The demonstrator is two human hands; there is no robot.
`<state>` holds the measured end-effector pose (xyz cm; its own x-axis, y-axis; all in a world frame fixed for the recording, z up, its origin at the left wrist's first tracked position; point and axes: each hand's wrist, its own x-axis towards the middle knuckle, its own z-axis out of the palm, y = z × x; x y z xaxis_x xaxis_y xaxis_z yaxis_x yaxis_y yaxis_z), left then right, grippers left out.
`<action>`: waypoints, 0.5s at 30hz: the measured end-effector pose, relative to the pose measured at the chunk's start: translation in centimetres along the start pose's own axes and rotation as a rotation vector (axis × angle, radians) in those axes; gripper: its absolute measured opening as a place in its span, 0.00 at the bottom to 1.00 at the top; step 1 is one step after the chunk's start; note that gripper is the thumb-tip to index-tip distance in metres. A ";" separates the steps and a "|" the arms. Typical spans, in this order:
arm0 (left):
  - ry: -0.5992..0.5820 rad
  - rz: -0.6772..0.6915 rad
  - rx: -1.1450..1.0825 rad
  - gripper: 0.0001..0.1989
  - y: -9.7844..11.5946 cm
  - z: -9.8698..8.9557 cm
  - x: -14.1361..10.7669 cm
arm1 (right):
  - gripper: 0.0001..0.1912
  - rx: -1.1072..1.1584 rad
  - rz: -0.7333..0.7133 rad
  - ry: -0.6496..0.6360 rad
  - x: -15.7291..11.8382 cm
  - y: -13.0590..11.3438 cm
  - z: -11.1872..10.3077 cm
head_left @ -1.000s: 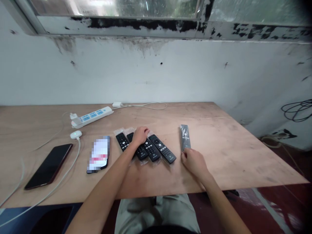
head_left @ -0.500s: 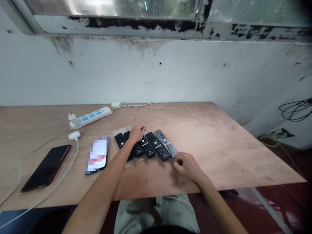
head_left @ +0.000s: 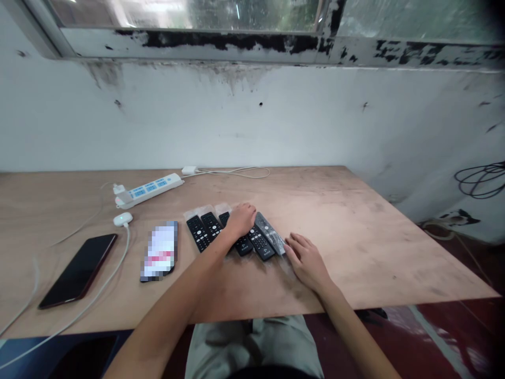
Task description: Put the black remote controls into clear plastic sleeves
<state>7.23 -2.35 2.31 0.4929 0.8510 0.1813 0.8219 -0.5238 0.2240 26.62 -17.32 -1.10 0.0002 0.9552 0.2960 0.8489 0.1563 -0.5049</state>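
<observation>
Several black remote controls (head_left: 199, 233) in clear plastic sleeves lie side by side on the table, slanting toward me. My left hand (head_left: 242, 218) reaches across them, its fingers curled down at the far end of a remote control (head_left: 261, 245) near the right of the row. The hand and forearm hide parts of the middle remotes. At the right end of the row is a greyer wrapped remote control (head_left: 270, 233). My right hand (head_left: 306, 261) rests on the table with its fingers stretched out, the thumb against the near end of that greyer remote.
On the wooden table (head_left: 374, 252), a phone with a lit, blurred screen (head_left: 160, 251) and a dark tablet-like device (head_left: 79, 271) lie to the left. Behind them are a white power strip (head_left: 152, 190), a charger (head_left: 123, 219) and white cables. A wall (head_left: 236, 126) borders the far edge.
My left hand has shifted right along the far ends of the remotes, uncovering more on the left. My right hand has opened from a pinch at the rightmost remote's near end.
</observation>
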 end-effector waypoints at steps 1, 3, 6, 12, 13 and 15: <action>-0.021 0.004 0.000 0.12 0.4 0.1 0.1 | 0.19 -0.010 0.005 -0.013 0.0 0.1 0.1; -0.048 -0.015 0.003 0.12 0.9 0.4 0.5 | 0.20 -0.017 0.009 -0.020 -0.1 0.2 0.2; -0.072 -0.075 0.005 0.13 0.9 0.6 1.1 | 0.20 -0.017 0.006 -0.019 -0.1 0.2 0.2; -0.075 -0.171 0.003 0.12 0.5 1.0 1.8 | 0.18 0.008 0.012 -0.002 -0.1 0.3 0.3; -0.066 -0.182 0.004 0.12 0.5 1.1 1.7 | 0.18 0.016 0.012 0.003 -0.1 0.2 0.3; -0.047 -0.201 0.008 0.14 0.6 1.1 1.7 | 0.17 0.040 0.018 0.013 -0.1 0.1 0.2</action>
<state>8.87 -1.22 1.68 0.3316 0.9392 0.0888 0.9071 -0.3433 0.2434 26.62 -17.31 -1.32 0.0227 0.9546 0.2970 0.8267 0.1491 -0.5426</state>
